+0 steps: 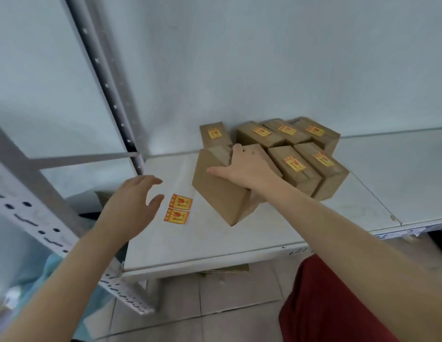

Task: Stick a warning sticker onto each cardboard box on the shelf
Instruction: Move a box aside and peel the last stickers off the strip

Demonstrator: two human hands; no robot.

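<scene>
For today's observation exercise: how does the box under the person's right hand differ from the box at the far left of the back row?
The held box is tilted; the back box sits flat. The held box shows no sticker; the back box has a yellow one. The right hand grips only the held box. Both are brown cardboard.

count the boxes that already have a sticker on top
6: one back left, three along the back wall, two front right. The tilted held box shows none.
</scene>
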